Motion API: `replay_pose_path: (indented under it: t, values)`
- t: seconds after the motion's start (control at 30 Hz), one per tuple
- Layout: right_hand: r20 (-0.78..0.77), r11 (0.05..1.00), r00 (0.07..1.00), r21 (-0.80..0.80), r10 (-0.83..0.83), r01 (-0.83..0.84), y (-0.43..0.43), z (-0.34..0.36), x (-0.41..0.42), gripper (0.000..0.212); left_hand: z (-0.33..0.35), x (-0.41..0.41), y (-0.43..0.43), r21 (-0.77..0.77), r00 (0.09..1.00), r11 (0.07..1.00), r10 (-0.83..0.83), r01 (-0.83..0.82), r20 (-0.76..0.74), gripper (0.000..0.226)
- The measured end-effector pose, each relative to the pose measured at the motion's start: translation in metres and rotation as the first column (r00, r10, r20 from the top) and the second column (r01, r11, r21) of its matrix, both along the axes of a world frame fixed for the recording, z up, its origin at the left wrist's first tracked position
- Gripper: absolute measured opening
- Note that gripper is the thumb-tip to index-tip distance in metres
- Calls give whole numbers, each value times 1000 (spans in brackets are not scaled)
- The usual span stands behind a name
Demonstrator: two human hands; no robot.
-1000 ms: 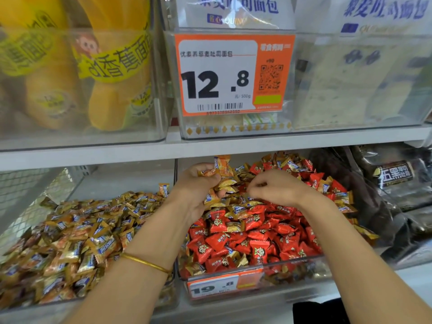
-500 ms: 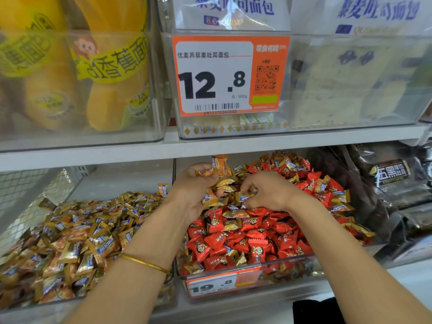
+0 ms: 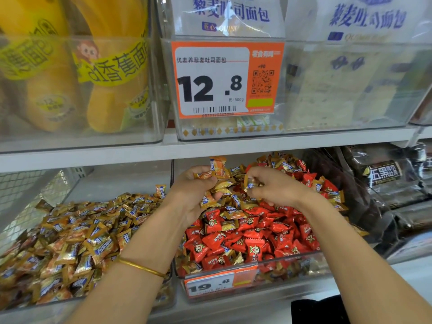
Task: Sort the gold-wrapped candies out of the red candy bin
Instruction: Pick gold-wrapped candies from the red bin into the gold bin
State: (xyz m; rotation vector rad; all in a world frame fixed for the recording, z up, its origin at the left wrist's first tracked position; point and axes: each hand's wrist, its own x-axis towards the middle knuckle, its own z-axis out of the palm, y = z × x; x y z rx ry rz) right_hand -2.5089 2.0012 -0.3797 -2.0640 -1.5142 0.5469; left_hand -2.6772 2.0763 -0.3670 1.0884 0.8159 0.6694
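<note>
Several gold-wrapped candies (image 3: 218, 183) are bunched in the left hand (image 3: 191, 197), whose fingers curl round them; one pokes up at twelve o'clock above the fist. The right hand (image 3: 275, 190), just beside it at three o'clock, pinches one gold candy (image 3: 250, 183) between thumb and fingertips. The two hands are close together, but whether they touch cannot be told.

The wrappers are shiny gold-orange foil with a blue-and-white label and crimped ends.

Both hands are over the back half of the red candy bin (image 3: 292, 277), a clear tub. More gold ones lie mixed into the heap there, mostly toward twelve and three o'clock. Red candies (image 3: 245, 244) with a round emblem fill the part toward six o'clock. An orange-and-white price tag (image 3: 210, 285) reading 19.8 is on its front wall.

At nine o'clock from this bin is a second clear bin (image 3: 167, 288) heaped with the same gold kind. At three o'clock lie dark packets (image 3: 383, 176). On the shelf (image 3: 93, 157) above, at twelve o'clock, clear tubs hold yellow packs (image 3: 112, 73) and white bread bags (image 3: 229, 15), with a 12.8 tag (image 3: 224, 80). A gold bangle (image 3: 140, 267) circles the left wrist.
</note>
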Motion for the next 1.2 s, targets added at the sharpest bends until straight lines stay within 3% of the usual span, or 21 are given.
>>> replay_pose_path:
  t: [0.13,0.33,0.63,0.77,0.83,0.9,1.0,1.2]
  values:
    - [182,991,980,-121,83,-62,3,-2,-3,49,1,-1,-1,-2,1000,1000,-1,1,5,21]
    - [311,972,940,-223,138,-69,1,0,-8,46,0,0,-1,-11,1000,1000,-1,1,21,22]
    - [335,958,928,-280,162,-66,-3,-2,-7,54,1,0,0,-26,999,1000,-3,4,36,21]
    - [270,997,962,-72,28,-9,-4,1,0,25,1,0,0,-28,999,1000,-9,10,37,21]
    - [194,999,981,-32,9,-3,-3,3,2,37,1,0,0,-33,999,999,-6,7,38,21]
    - [198,994,978,-97,67,-49,1,1,2,51,1,0,0,-41,999,999,0,2,46,21]
    - [211,963,963,-242,169,-116,9,-7,-4,53,2,0,0,-56,998,998,2,2,63,21]
    - [369,941,910,-333,192,-63,18,-10,-8,53,1,0,1,-51,998,998,-19,22,59,21]
